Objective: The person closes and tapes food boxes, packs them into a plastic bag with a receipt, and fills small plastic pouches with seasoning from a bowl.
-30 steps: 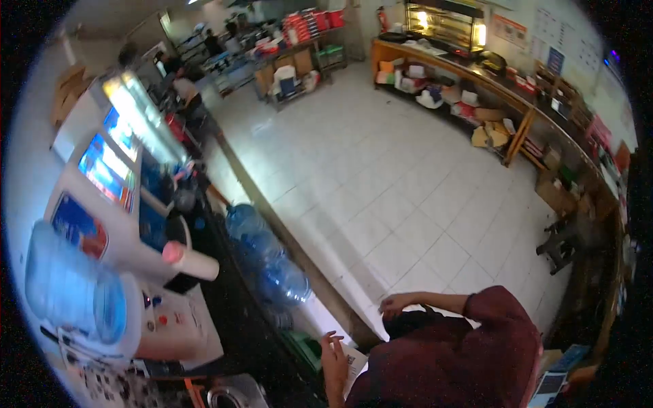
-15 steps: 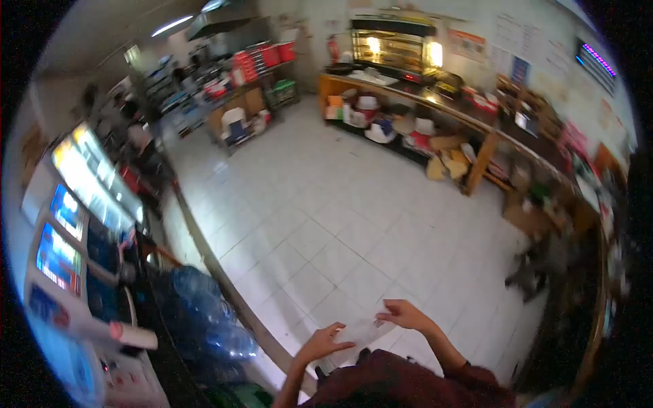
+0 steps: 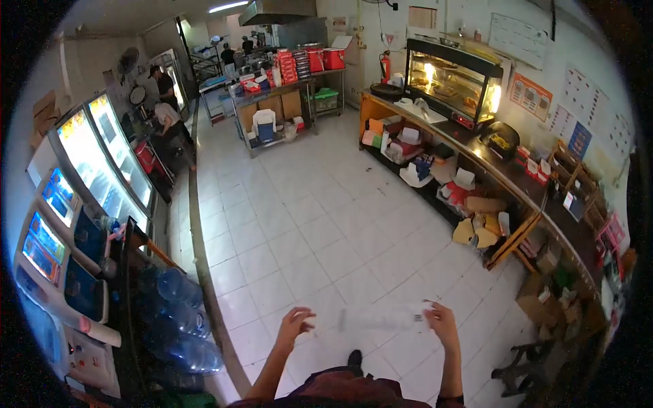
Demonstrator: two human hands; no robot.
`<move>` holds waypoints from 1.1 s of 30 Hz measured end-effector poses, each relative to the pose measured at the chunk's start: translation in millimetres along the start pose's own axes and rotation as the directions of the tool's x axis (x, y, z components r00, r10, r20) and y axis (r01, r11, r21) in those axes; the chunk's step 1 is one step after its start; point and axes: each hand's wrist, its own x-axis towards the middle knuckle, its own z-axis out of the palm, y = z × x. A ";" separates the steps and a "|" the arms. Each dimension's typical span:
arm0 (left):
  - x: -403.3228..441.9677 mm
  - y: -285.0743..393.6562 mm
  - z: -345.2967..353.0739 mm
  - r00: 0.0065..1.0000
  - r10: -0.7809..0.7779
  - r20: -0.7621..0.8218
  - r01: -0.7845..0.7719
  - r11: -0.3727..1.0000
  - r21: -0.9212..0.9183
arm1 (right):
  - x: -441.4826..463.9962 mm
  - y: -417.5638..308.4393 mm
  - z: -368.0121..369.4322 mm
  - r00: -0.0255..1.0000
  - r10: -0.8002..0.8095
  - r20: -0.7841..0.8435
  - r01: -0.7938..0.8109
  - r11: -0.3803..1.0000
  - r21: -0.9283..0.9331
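A thin, whitish, see-through sheet [image 3: 377, 319] with a small dark printed mark near its right end is stretched out in front of my body, above the floor. My right hand [image 3: 441, 323] pinches its right end, thumb and fingers closed together. On the other side, my left hand [image 3: 294, 328] is held up with its fingers bent and a little apart. A strip of floor shows between these fingers and the sheet's visible left end. Whether the sheet is a bag or a wrapper I cannot make out.
Big water bottles [image 3: 180, 319] line the left, beside a raised floor edge [image 3: 218, 319]. Lit fridges [image 3: 102, 163] stand farther back near two people. A long counter [image 3: 469, 136] with a heated display case [image 3: 452, 81] runs along the right, above a dark stool [image 3: 520, 367].
My hands have moved apart, and the sheet now spans a wider stretch between them. My left hand has come off toward the left. The view has swung left and grown sharper.
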 end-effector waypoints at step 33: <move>877.4 277.6 188.4 0.751 0.522 -0.404 -0.596 0.799 -0.077 | 944.4 -139.6 100.8 0.179 -0.198 0.964 -0.145 0.964 0.225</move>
